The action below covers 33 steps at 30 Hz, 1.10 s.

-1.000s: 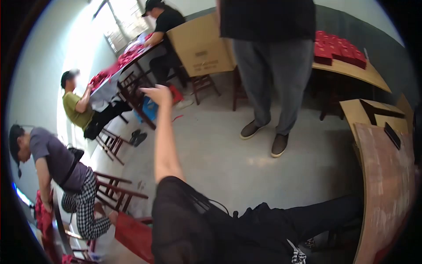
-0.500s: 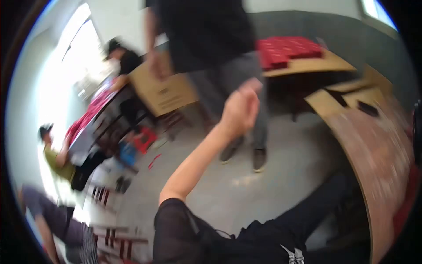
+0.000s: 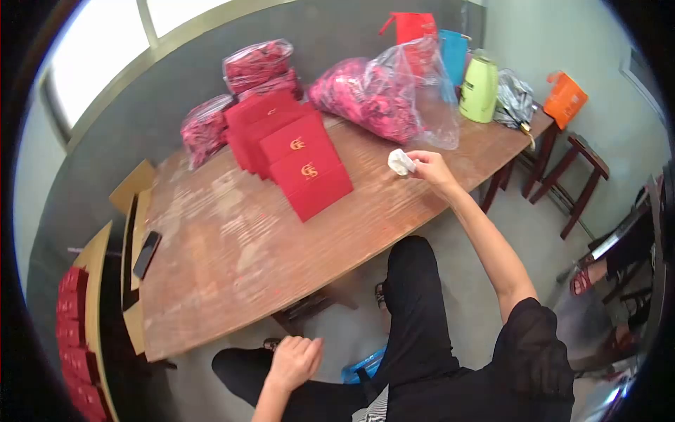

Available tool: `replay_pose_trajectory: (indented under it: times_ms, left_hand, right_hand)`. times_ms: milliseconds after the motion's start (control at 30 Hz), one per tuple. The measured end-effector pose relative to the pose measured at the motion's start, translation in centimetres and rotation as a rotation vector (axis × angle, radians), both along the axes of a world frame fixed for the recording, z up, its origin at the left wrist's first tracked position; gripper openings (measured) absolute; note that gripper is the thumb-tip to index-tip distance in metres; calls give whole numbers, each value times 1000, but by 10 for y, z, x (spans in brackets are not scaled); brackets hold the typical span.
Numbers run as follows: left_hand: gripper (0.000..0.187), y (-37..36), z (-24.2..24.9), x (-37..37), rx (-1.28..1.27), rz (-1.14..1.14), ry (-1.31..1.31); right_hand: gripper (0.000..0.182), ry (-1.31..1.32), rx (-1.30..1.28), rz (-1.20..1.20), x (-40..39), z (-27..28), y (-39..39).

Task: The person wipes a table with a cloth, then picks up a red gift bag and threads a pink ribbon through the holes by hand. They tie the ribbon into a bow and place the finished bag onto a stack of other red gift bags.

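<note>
My right hand (image 3: 430, 170) reaches over the near right edge of the wooden table (image 3: 232, 281). Its thumb and fingers pinch a small crumpled white tissue (image 3: 401, 162) just above the tabletop. Over my lap, my left hand (image 3: 296, 361) is curled into a loose fist, and nothing shows in it. Left of the tissue, several flat red boxes with gold lettering (image 3: 320, 192) lie overlapping in a row. Behind the tissue sits a large clear plastic bag (image 3: 380, 102) filled with pink and dark red pieces.
More bagged pink pieces (image 3: 259, 67) stand at the back. A red bag (image 3: 415, 39), blue bag (image 3: 453, 56), light green kettle (image 3: 479, 89) and orange bag (image 3: 564, 99) line the right end. A phone (image 3: 147, 254) lies left; a wooden stool (image 3: 573, 172) stands right.
My view has swung right, from the room with several people to the tabletop. One raised arm showed before; now both hands are visible, the right one with the tissue.
</note>
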<state>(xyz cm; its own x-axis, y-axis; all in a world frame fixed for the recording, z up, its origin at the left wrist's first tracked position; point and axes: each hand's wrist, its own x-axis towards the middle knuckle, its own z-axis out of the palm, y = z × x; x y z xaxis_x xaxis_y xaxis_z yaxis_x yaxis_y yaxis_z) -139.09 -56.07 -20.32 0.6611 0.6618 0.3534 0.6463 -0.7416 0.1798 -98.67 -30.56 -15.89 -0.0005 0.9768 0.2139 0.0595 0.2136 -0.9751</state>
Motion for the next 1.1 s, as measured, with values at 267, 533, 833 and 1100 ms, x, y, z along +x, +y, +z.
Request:
replay_pose_trajectory:
  times_ms: [267, 533, 833, 1100]
  left_hand:
    - [30, 45, -109, -5, -645, 119, 152]
    - [42, 72, -139, 9, -808, 167, 540]
    - [39, 68, -161, 14, -747, 132, 425]
    - [41, 71, -155, 15, -797, 131, 472]
  right_hand:
    - [17, -945, 360, -463, -14, -28, 34]
    - [4, -1311, 532, -324, -13, -24, 27]
    - [22, -1162, 522, -211, -27, -27, 14]
    - [17, -1042, 602, -25, -65, -9, -40]
